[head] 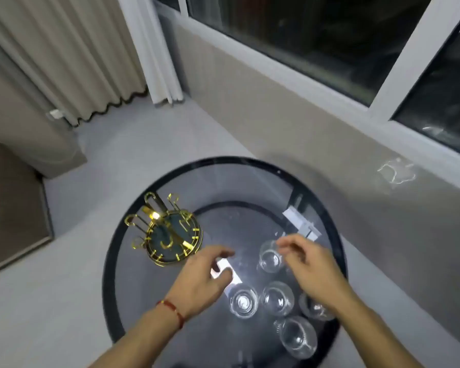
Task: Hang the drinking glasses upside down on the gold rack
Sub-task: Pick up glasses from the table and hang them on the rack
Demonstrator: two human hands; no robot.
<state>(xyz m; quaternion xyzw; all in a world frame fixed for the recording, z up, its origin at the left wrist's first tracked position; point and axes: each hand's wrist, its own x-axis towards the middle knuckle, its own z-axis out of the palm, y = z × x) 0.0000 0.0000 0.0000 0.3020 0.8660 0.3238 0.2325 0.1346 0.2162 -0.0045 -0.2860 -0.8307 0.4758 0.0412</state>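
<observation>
Head view, step in hand: the first pick-up, by the look of it; the gold rack (pixel 165 229) at the left of the round glass table (pixel 112 251) carries no glasses on its hooks.
Right hand (pixel 311 264): fingers loosely curled and apart, hovering just over the far glass (pixel 270 257), holding nothing.
Left hand (pixel 205 277): fingers spread, empty, above the tabletop between rack and glasses.
Glasses: five clear, short, rounded tumblers stand clustered at the table's right, well apart from the rack; one is partly hidden under the right wrist.
Next move: likely close on the far glass, invert it, and carry it left to a hook.
</observation>
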